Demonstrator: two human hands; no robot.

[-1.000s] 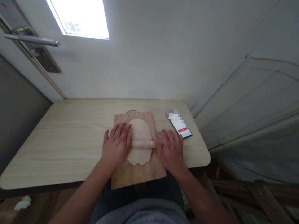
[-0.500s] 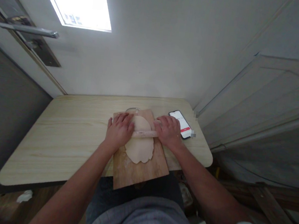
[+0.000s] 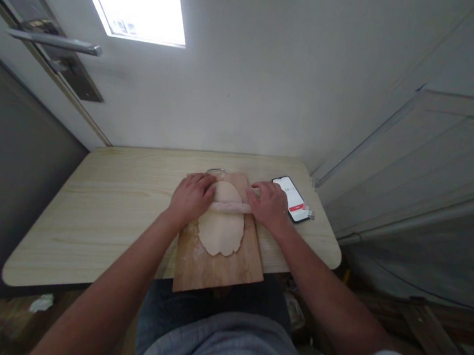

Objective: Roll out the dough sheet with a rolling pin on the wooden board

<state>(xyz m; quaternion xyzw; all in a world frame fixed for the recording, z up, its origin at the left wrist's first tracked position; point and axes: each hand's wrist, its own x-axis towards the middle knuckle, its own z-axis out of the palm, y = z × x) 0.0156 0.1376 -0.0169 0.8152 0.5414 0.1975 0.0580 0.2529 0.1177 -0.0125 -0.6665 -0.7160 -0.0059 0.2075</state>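
A flat oval sheet of pale dough (image 3: pixel 222 230) lies on a wooden cutting board (image 3: pixel 217 267) that overhangs the near edge of the table (image 3: pixel 107 213). A thin rolling pin (image 3: pixel 230 206) lies across the dough's far part. My left hand (image 3: pixel 191 195) presses on the pin's left end, its fingers laid flat over it. My right hand (image 3: pixel 269 203) presses on the right end in the same way. Both palms cover the pin's ends.
A phone (image 3: pixel 293 199) with a lit screen lies on the table just right of my right hand. A small metal ring (image 3: pixel 217 171) shows behind the board. A door with a lever handle (image 3: pixel 55 43) stands at the left, panelled doors at the right.
Both hands have pushed the rolling pin away from me, from the dough's middle to its far part. The dough looks longer.
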